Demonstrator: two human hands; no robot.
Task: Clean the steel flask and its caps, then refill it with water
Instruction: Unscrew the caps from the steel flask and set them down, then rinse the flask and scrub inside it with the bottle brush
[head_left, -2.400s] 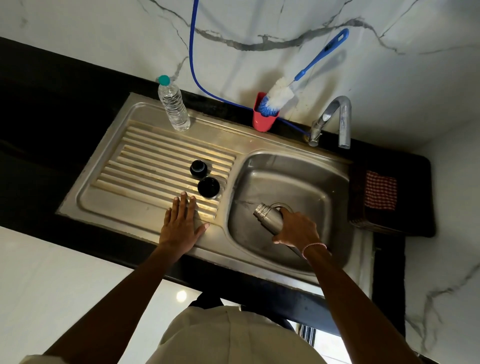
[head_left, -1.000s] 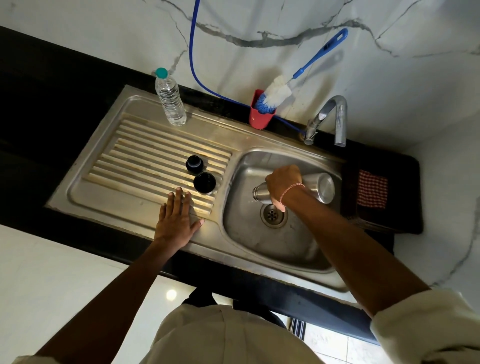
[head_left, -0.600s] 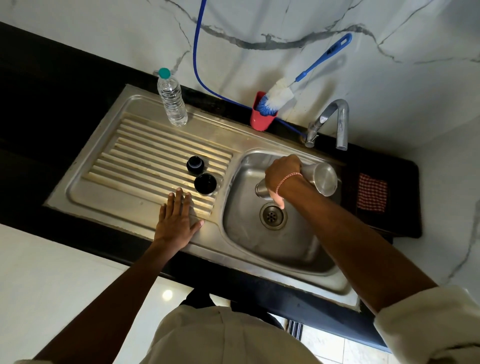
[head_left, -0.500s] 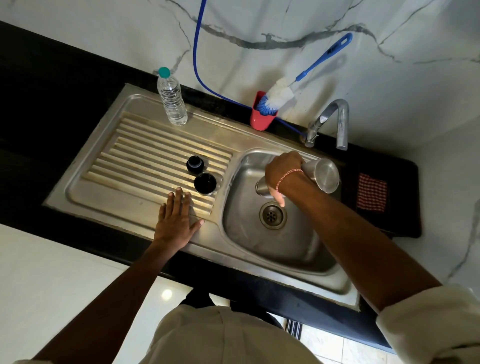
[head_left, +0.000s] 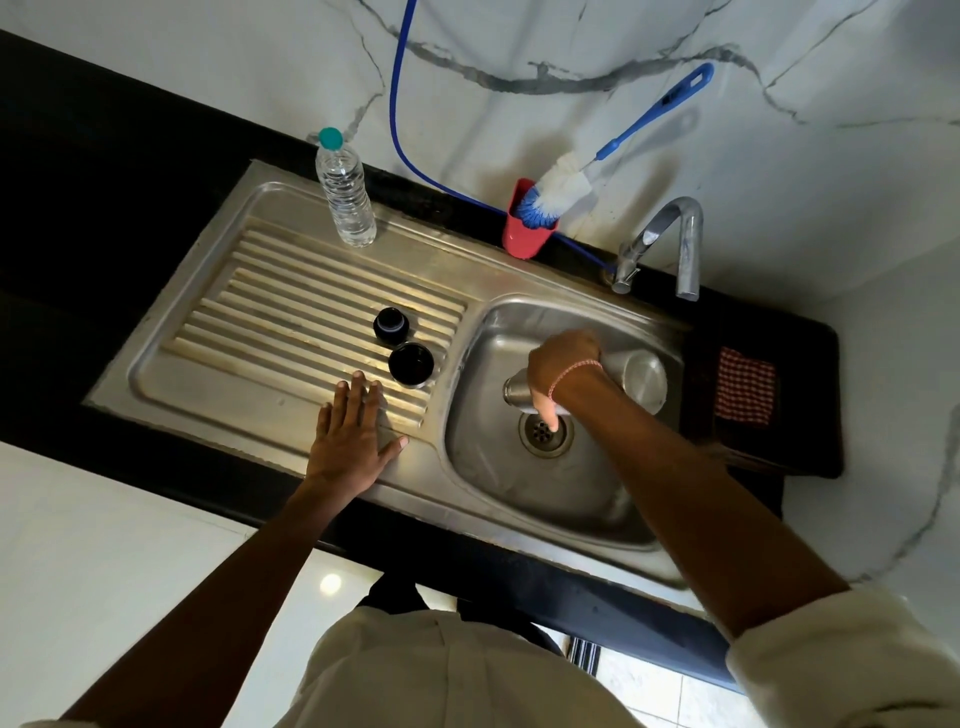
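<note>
Stainless sink set in a dark surface. Right hand has its grip clamped around the steel flask, held tipped, mouth down over the drain. Left hand lies flat, fingers spread, on the drainboard. Two black caps stand just beyond the left hand's fingertips.

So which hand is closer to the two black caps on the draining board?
Left. The left hand lies flat just below the black round caps; the right hand holds the steel flask over the basin.
</note>
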